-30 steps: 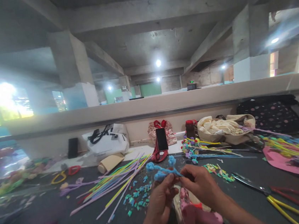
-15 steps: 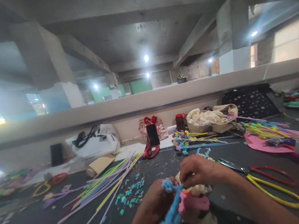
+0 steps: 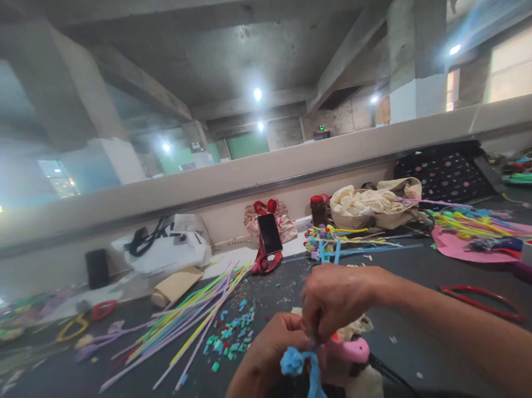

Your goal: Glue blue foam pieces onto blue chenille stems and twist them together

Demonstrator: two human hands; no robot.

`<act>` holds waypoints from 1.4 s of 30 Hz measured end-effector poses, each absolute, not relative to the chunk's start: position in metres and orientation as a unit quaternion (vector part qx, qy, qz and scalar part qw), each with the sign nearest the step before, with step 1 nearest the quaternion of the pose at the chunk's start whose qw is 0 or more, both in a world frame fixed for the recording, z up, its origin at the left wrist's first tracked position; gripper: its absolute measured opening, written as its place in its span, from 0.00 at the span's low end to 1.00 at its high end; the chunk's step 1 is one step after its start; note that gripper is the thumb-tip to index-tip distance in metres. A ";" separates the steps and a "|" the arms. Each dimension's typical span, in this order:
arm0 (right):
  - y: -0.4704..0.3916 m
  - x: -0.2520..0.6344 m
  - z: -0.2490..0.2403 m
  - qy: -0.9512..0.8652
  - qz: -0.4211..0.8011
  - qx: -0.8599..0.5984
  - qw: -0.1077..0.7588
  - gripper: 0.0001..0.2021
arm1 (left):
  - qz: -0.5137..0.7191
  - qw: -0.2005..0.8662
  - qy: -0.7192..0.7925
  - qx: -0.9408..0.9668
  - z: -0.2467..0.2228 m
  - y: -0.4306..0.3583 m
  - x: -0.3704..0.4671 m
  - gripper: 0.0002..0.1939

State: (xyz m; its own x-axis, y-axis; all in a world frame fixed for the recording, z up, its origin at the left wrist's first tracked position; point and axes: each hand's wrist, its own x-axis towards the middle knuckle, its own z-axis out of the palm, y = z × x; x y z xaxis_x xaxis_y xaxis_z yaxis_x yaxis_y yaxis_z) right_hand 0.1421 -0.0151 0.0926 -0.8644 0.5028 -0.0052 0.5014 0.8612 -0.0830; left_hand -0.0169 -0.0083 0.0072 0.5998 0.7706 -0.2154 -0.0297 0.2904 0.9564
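Observation:
My left hand [image 3: 278, 343] is closed on a blue fuzzy pipe cleaner piece [image 3: 315, 396]; its curled knob [image 3: 291, 361] hangs below the fingers. My right hand [image 3: 338, 296] pinches at the left fingertips, where the fingers of both hands meet and cover the contact point. Light-blue pipe cleaner strips [image 3: 331, 252] stick up behind the right knuckles and look held in that hand. Under the hands lies a pink glue gun [image 3: 353, 349] with a black cord [image 3: 393, 375], next to crumpled cream cloth [image 3: 358, 327].
Loose pipe cleaners [image 3: 197, 314] and cut blue-green bits [image 3: 230, 339] lie to the left. A phone [image 3: 270, 233] leans at the back beside a brown jar [image 3: 319, 211] and a cloth-filled bag [image 3: 374, 206]. Red-handled scissors [image 3: 483, 303] are partly behind my right forearm.
My right hand has moved left and up against the left fingertips, the light-blue strips shifting with it. The blue piece has turned to hang more upright. My forearm now covers the scissors' yellow handle.

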 end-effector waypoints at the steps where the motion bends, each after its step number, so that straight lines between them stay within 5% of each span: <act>1: -0.015 0.140 0.095 -0.966 0.042 -0.254 0.000 0.09 | 0.277 0.721 0.351 0.530 0.010 -0.010 -0.018 0.05; 9: -0.017 0.138 0.102 -0.972 -0.042 -0.227 0.043 0.08 | 0.327 0.685 0.361 0.542 0.011 -0.018 -0.015 0.02; 13: -0.028 0.151 0.091 -0.913 -0.084 -0.247 0.315 0.17 | 0.392 0.690 0.358 0.492 0.008 -0.013 -0.014 0.04; 17: -0.023 0.164 0.055 -0.756 0.118 -0.363 0.531 0.09 | 0.433 0.707 0.334 0.449 0.007 -0.008 -0.015 0.08; 20: -0.009 0.161 0.022 -0.657 0.391 -0.416 0.492 0.09 | 0.431 0.715 0.336 0.436 0.003 -0.005 -0.016 0.09; 24: 0.003 0.147 0.000 -0.585 0.536 -0.360 0.491 0.11 | 0.443 0.698 0.326 0.459 0.002 -0.008 -0.012 0.09; 42: 0.003 0.133 -0.013 -0.518 0.548 -0.315 0.576 0.11 | 0.438 0.676 0.363 0.468 -0.005 -0.001 -0.007 0.16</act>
